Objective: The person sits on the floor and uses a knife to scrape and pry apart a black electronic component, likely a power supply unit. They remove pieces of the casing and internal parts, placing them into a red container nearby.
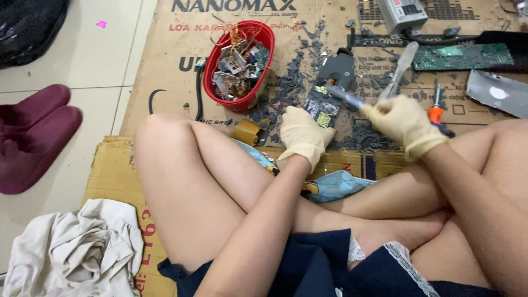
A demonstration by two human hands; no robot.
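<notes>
Your gloved left hand point(303, 135) presses flat on the near end of the small black circuit board point(330, 88) just right of the red bowl point(237, 65), while your right hand point(404, 122) grips a screwdriver point(346, 97); judge it stiff, light, brittle, best pinned by its edges.

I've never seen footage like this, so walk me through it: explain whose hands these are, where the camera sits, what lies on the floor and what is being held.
There is no machine here. One camera, worn on a person's head, looks down at their own gloved hands and crossed legs. They sit on flattened cardboard on a tiled floor. The left hand presses down a dark circuit board. The right hand grips a thin tool, blurred, its tip at the board. Around them lie dark broken chips, a red bowl of copper wire and parts, a green circuit board, an orange-handled screwdriver, maroon slippers and a crumpled cloth.
</notes>
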